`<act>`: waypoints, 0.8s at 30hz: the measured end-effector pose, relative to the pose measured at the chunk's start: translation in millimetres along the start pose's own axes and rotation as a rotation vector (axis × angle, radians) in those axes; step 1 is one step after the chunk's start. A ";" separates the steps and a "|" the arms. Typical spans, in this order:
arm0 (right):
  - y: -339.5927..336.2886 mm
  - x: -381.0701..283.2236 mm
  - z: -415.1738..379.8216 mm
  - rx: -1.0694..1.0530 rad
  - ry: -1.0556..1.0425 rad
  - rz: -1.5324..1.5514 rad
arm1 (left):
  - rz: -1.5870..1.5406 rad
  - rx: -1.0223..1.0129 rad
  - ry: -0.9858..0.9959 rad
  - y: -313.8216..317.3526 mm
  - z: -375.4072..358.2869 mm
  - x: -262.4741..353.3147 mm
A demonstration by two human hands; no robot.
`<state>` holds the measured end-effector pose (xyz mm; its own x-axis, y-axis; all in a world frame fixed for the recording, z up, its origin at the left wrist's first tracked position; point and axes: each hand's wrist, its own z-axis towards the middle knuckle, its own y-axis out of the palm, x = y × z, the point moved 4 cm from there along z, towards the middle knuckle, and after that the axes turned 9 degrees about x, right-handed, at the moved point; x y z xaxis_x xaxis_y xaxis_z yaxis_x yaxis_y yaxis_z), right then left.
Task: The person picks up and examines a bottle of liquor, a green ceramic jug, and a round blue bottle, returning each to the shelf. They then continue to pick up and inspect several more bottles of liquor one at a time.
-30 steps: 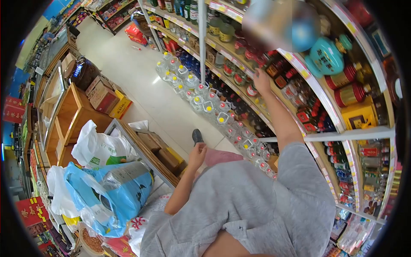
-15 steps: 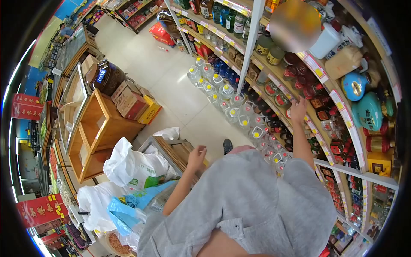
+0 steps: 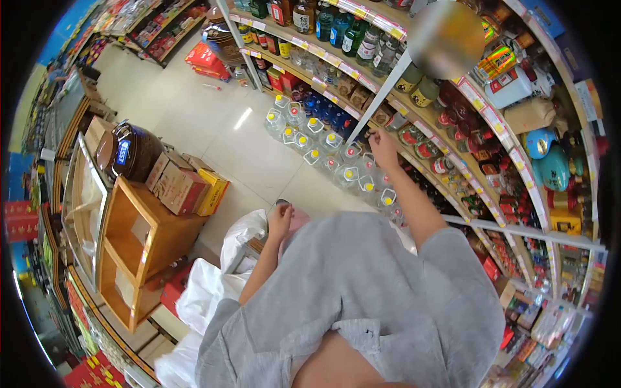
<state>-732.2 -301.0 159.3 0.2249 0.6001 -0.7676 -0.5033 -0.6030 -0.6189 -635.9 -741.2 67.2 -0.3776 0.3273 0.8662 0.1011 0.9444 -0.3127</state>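
My right hand (image 3: 383,147) reaches out to the shelf front beside a white upright post (image 3: 381,97). Its fingers are bent together at the shelf edge, by dark bottles; whatever they grip is too small to make out. Below it on the floor stand large clear jugs (image 3: 350,173) with yellow and red caps. My left hand (image 3: 280,221) hangs on the other side of my body, holding nothing I can see, its fingers loosely bent and apart. White plastic bags (image 3: 207,291) lie near my left forearm.
A wooden rack (image 3: 145,226) stands to the left, with cardboard boxes (image 3: 174,184) and a large brown jar (image 3: 129,150) behind it. Shelves of bottles (image 3: 349,39) curve along the right. Red packages (image 3: 206,61) sit at the far end of the tiled aisle (image 3: 226,139).
I have moved forward along the aisle. My right hand has gone from the jars on a shelf to the shelf edge by the post. The bags have slipped back in view.
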 end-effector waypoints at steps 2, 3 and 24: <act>35.7 9.9 10.4 0.008 0.049 0.022 | 0.028 -0.052 0.070 -22.6 46.9 17.0; 48.7 9.9 19.9 0.000 0.081 0.019 | 0.010 -0.069 0.098 -32.9 66.2 28.6; 95.0 -33.0 232.6 0.887 0.709 -0.020 | 0.135 -0.323 0.122 -96.4 203.6 97.2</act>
<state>-981.5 -255.9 164.5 0.5189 0.0024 -0.8548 -0.8444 0.1574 -0.5121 -869.8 -806.7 102.2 -0.2303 0.4322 0.8719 0.4350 0.8472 -0.3051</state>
